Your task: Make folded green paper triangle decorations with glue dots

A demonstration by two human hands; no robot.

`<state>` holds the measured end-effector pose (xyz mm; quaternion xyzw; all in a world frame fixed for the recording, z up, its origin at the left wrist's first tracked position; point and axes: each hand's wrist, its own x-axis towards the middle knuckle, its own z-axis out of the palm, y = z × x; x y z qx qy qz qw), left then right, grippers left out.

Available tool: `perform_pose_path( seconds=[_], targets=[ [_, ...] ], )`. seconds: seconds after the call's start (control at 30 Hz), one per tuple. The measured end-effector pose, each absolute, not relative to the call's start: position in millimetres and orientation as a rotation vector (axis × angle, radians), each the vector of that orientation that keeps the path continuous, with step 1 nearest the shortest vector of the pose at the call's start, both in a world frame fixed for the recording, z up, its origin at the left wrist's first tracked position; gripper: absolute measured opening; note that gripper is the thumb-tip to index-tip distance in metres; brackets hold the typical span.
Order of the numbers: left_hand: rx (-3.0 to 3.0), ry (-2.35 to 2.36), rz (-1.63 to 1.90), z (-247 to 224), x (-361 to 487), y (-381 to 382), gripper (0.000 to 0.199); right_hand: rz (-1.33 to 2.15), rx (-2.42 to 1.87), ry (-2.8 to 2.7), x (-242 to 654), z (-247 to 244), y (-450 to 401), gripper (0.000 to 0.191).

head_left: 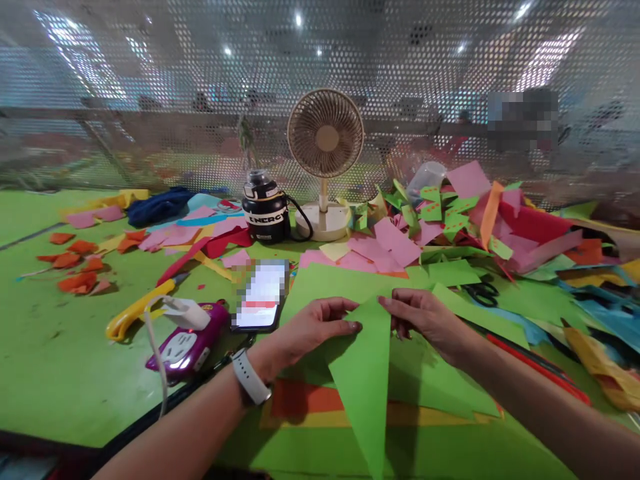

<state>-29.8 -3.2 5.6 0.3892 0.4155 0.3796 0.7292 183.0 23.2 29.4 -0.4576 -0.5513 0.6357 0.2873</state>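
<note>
A folded sheet of green paper (363,387) hangs between my two hands, narrowing to a point toward my body. My left hand (323,327) pinches its left edge with thumb and fingers, and a white watch band circles that wrist. At the top right corner, my right hand (415,313) grips the same sheet between thumb and forefinger, the other fingers curled. Under the hands lie more green sheets (445,380), with an orange sheet (305,400) and yellow edges showing beneath them.
Left of my hands are a lit phone (260,300), a purple power strip (193,347) with a white plug, and a yellow-handled cutter (140,310). Behind stand a black bottle (265,217) and a fan (325,140). Paper scraps (390,243) and black scissors (481,293) lie rightward.
</note>
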Motion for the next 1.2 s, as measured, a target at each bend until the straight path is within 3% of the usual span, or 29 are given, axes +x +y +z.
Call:
perform_pose_path(
  seconds=[0.27,0.47,0.8,0.97,1.1,1.2],
  targets=[
    [0.763,1.121,1.124,5.9,-38.6,4.3,0.056,1.664,-1.234,-1.029,188.6,23.1,22.9,0.039],
    [0.815,1.258,0.965,-2.0,-36.6,2.4,0.087,1.629,-1.226,-0.887,187.0,21.4,20.4,0.039],
    [1.053,1.174,0.976,0.0,-35.2,1.9,0.055,1.39,-1.3,-1.098,223.4,14.7,24.5,0.036],
    [1.013,1.222,1.005,-1.4,-37.9,3.6,0.054,0.789,-1.271,-1.467,232.2,20.7,22.5,0.035],
    [0.912,1.158,0.845,2.3,-39.4,3.1,0.066,0.004,-0.873,-2.263,218.3,21.5,12.6,0.036],
    [0.904,1.116,0.823,4.6,-39.7,2.2,0.065,-0.273,-0.638,-2.507,204.2,18.1,10.9,0.021]
  ],
)
